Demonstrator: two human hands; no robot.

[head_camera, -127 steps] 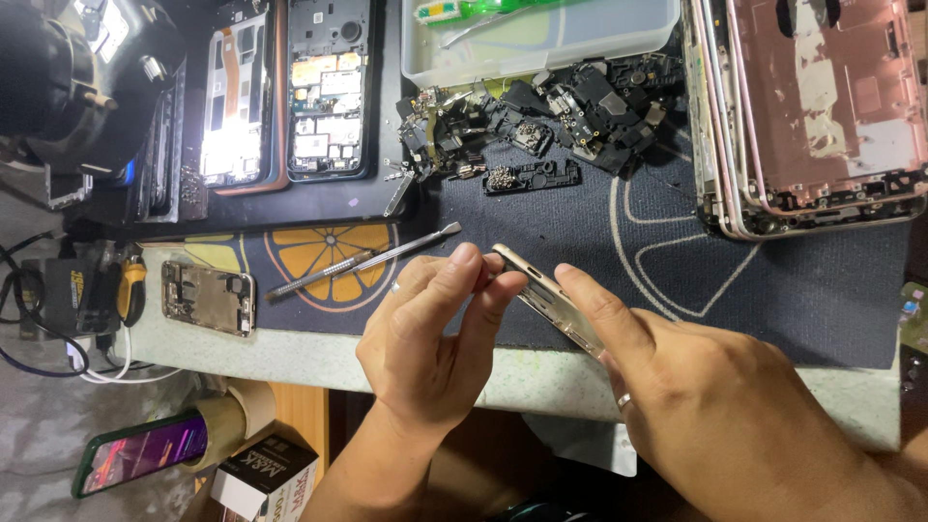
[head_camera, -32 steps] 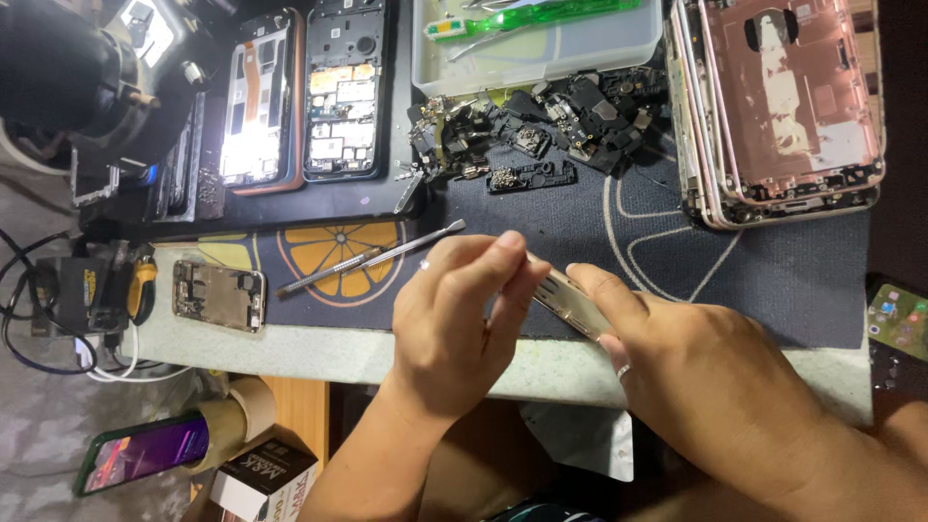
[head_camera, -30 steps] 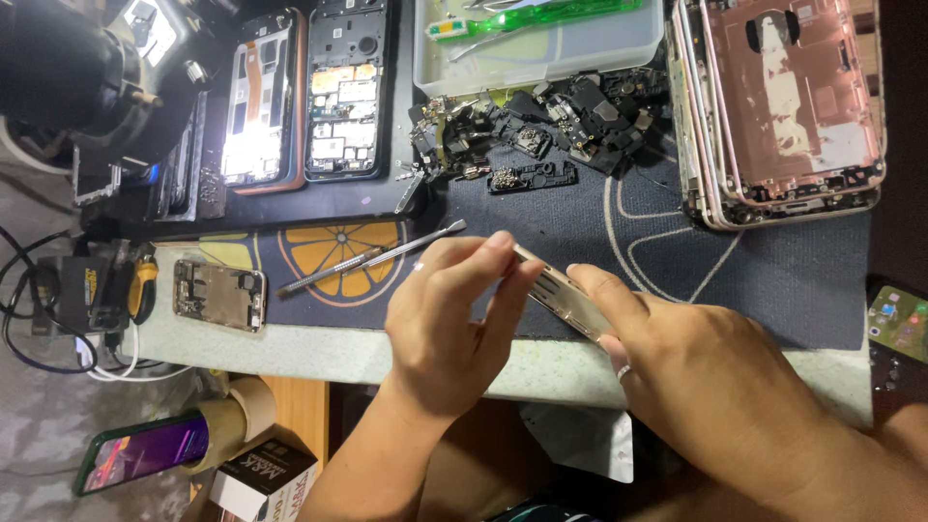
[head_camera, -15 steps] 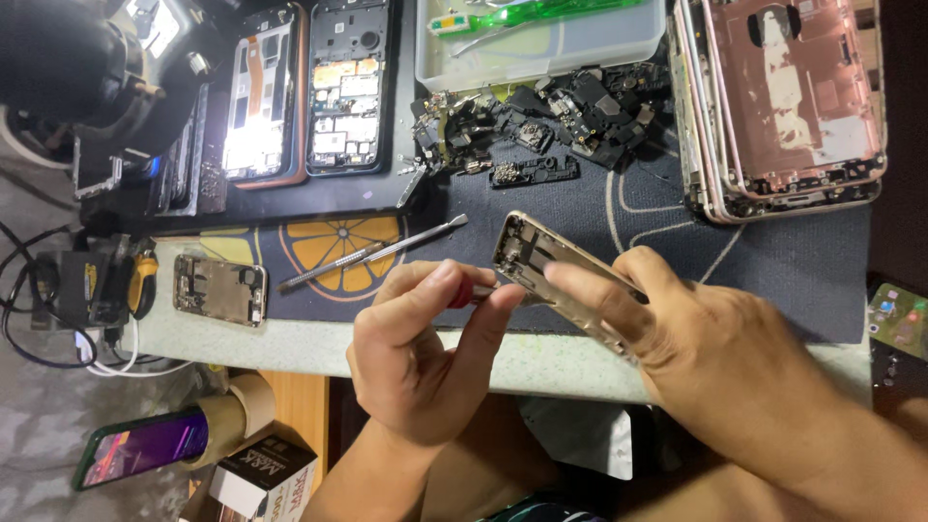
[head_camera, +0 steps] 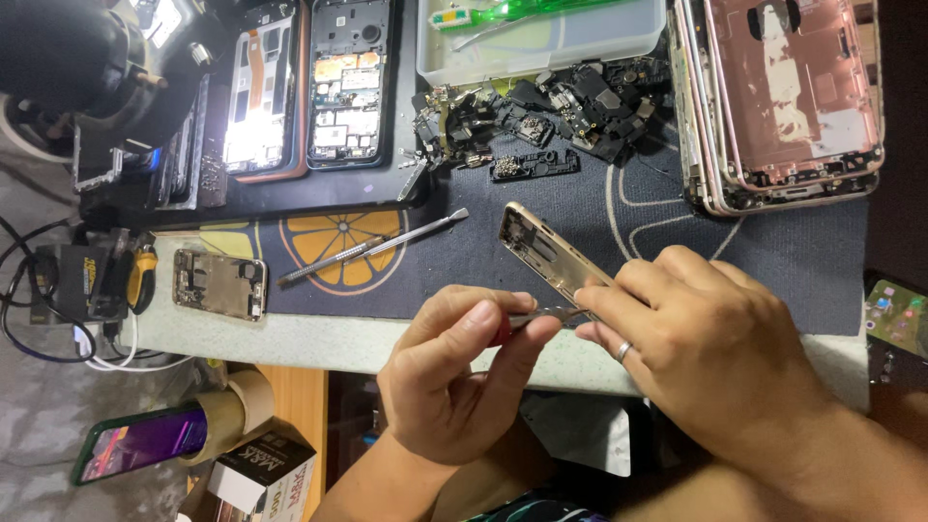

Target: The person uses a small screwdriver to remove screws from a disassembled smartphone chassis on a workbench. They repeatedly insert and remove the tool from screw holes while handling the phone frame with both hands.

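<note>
My right hand [head_camera: 710, 358] grips a gold metal phone frame [head_camera: 543, 253] by its near end and holds it tilted above the dark work mat [head_camera: 541, 280]. My left hand [head_camera: 454, 372] pinches a slim metal tool with a red grip [head_camera: 536, 317], its tip touching the frame's near edge beside my right fingers. A ring sits on one right finger. The lower part of the frame is hidden under my right hand.
A metal spudger [head_camera: 372, 247] lies on the mat's orange-slice print. A pile of small phone parts [head_camera: 541, 111], a clear tray [head_camera: 541, 34], stacked pink and gold housings [head_camera: 783, 97], two opened phones [head_camera: 309, 87] and a small gold board [head_camera: 217, 285] surround the spot. Tape rolls [head_camera: 232, 411] sit below.
The frame has been turned from edge-on to showing its inner face and lifted away from the left hand. My left hand dropped slightly and now holds the tool to the frame's edge.
</note>
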